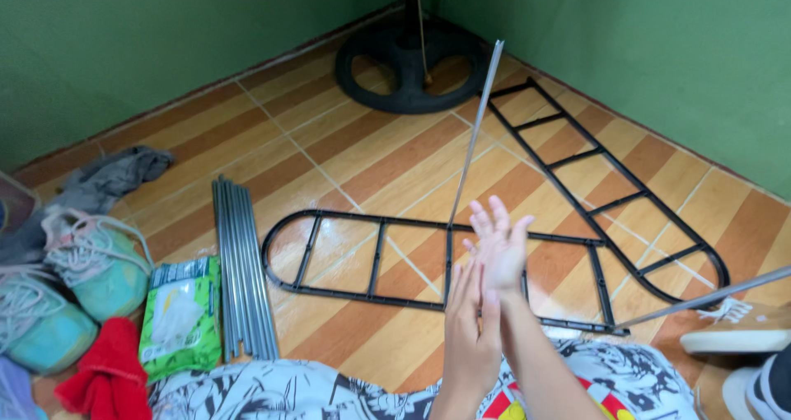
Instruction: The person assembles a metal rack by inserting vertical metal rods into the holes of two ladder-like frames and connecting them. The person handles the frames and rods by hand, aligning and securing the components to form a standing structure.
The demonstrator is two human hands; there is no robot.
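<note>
Metal rod [475, 132] — upright between flat palms — left hand [466, 329], right hand [499, 247].

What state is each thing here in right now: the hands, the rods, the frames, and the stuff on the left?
Left hand: open, palm against the right hand.
Right hand: open, fingers spread.
Upright metal rod: standing in the near frame, leaning slightly.
Near black frame: flat on the floor.
Far black frame: flat on the floor.
Bundle of grey rods: lying side by side.
Green packet: lying flat; cannot tell if opened.

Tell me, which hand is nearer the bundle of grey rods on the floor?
Left. The left hand is on the grey rods' side; the right hand is pressed against it, farther off.
</note>
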